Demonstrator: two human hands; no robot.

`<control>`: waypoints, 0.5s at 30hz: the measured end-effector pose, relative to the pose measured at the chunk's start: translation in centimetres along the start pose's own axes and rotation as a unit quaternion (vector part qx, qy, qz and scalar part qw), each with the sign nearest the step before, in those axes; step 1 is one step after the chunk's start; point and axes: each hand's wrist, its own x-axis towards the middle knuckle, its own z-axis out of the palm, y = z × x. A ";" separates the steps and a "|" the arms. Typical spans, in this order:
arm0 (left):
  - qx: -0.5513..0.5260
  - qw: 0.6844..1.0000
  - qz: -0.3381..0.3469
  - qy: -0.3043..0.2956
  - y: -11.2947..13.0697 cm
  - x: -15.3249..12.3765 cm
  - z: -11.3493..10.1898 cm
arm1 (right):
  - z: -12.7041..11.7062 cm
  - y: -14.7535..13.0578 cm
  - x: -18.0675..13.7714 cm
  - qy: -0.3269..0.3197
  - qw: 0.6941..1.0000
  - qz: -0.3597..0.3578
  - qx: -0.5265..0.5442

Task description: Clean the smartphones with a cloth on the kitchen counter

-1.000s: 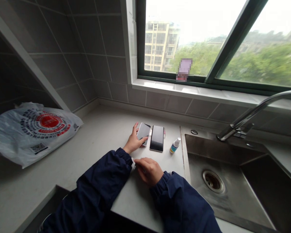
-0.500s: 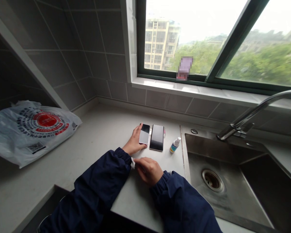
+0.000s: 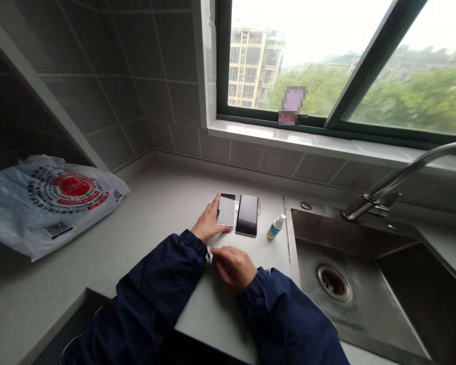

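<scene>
My left hand (image 3: 207, 223) grips the smaller smartphone (image 3: 226, 210) along its left and lower edges. Its glossy screen faces up and mirrors pale light. Beside it on the right, a larger dark-screened smartphone (image 3: 247, 215) lies on the counter. Close to my left cuff, my right hand (image 3: 235, 267) is closed with the fingers curled. A small white scrap (image 3: 209, 254), perhaps tissue or cloth, pokes out at its fingertips; most of it is hidden. A small spray bottle (image 3: 276, 227) with a white cap and a blue and yellow label stands right of the phones.
The steel sink (image 3: 349, 263) with its drain and chrome faucet (image 3: 391, 177) takes up the right side. On the left, a white plastic bag (image 3: 57, 203) with red and black print rests on the pale counter (image 3: 163, 203). Behind runs a window sill (image 3: 266, 134).
The bright reflection on the smaller phone's screen has changed, as if it is tilted slightly differently. The view has shifted a little; both hands stay nearly where they were.
</scene>
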 end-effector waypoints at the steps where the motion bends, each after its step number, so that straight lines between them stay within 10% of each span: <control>1: -0.002 1.000 -0.002 0.001 0.0 0.0 0.0 | 0.0 0.0 0.0 0.000 1.000 0.001 0.001; 15: -0.034 0.999 -0.005 0.005 -0.3 0.0 0.4 | -0.2 -0.2 0.0 -0.008 1.000 0.012 0.008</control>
